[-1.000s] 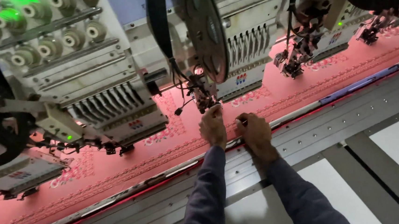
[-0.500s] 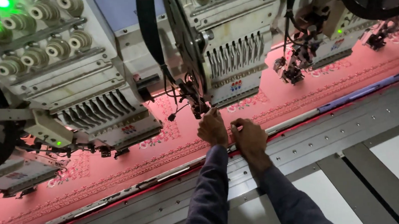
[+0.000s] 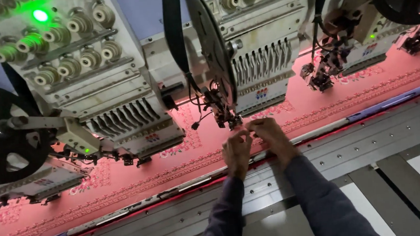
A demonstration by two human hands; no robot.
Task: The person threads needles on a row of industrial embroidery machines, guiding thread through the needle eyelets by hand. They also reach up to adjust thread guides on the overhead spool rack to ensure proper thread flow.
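My left hand [image 3: 236, 149] and my right hand [image 3: 270, 134] are raised together just below the small black device [image 3: 224, 113] that hangs off the middle embroidery head [image 3: 255, 60]. The fingertips of both hands pinch close to each other at its lower end, as if on a thin thread, but I cannot make out what they hold. Beneath them lies the stretched pink-red fabric [image 3: 313, 110] with rows of stitched motifs. Dark blue sleeves cover both forearms.
More embroidery heads stand to the left [image 3: 94, 86] and right [image 3: 361, 28], with black reels [image 3: 4, 137] beside them. A green lamp [image 3: 40, 15] glows at top left. A grey metal frame rail [image 3: 369, 136] and white table panels run along the near side.
Both hands have moved up from the fabric's edge to the device under the middle head, and the view has drawn closer.
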